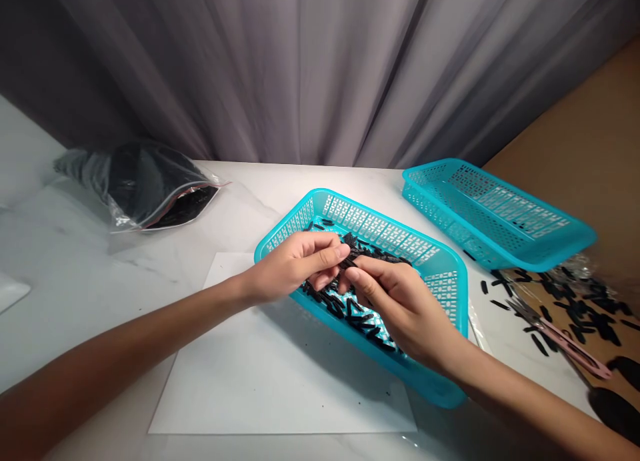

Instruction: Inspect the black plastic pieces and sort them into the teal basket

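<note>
My left hand is closed in a pinch on a small, dark, narrow black piece. Beside it, my right hand is also pinched at the lower end of this piece, its thumb against the index finger. The piece's exact kind cannot be made out, as fingers cover part of it. Both hands are over a turquoise plastic basket with perforated walls. Loose, elongated black pieces lie across the basket's bottom, partly hidden by the hands.
Under the basket lies a white sheet. A zip bag of black material lies open at left. At right are a second turquoise basket, pink-handled scissors and scattered black pieces. A grey curtain hangs behind.
</note>
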The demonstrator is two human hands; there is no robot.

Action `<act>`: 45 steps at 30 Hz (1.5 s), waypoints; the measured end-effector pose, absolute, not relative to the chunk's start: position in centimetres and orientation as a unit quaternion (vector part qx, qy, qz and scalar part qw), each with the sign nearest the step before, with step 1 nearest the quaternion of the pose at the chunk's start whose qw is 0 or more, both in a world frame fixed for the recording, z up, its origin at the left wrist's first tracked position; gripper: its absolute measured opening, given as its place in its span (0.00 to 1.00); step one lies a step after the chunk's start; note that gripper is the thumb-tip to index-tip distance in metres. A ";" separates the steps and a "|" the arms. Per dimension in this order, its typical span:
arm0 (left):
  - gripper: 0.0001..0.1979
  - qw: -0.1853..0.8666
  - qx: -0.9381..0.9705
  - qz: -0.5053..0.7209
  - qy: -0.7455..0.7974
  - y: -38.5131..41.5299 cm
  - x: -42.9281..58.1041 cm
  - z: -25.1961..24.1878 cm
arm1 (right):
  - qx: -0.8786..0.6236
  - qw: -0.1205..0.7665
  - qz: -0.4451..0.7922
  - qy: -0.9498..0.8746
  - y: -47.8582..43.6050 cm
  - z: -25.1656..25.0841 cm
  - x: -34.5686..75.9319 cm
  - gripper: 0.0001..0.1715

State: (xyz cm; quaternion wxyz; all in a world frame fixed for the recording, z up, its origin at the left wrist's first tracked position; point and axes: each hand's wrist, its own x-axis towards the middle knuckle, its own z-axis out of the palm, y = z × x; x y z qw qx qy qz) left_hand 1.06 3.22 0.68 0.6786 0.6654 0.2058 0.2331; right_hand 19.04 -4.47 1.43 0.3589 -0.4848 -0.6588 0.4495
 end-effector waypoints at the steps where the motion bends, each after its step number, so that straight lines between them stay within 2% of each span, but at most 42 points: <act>1: 0.18 0.678 0.665 0.236 0.207 3.2 1.0 0.7 | -0.496 0.354 0.412 -0.677 -4.6 1.4 19.0 0.22; 7: 0.18 0.678 0.665 0.239 0.201 3.2 1.0 0.8 | -0.510 0.341 0.265 -0.744 -4.9 1.2 18.9 0.19; 13: 0.18 0.678 0.663 0.254 0.192 3.0 1.0 0.8 | -0.510 0.351 0.280 -0.734 -5.0 1.3 18.8 0.20; 18: 0.16 0.677 0.658 0.273 0.187 2.9 1.0 0.5 | -0.513 0.364 0.382 -0.677 -4.9 1.3 18.9 0.22; 24: 0.15 0.685 0.649 0.277 0.182 2.9 1.1 0.3 | -0.405 0.383 0.651 -0.515 -4.4 1.4 19.2 0.21; 27: 0.15 0.674 0.655 0.286 0.190 2.8 1.0 0.2 | -0.351 0.371 0.738 -0.441 -4.1 1.3 19.4 0.21; 39: 0.14 0.666 0.652 0.311 0.185 2.8 1.1 0.1 | -0.289 0.366 0.845 -0.262 -3.5 1.8 20.2 0.16; 45: 0.11 0.655 0.652 0.329 0.194 2.7 1.1 0.2 | -0.251 0.345 0.879 -0.215 -3.5 1.9 20.5 0.21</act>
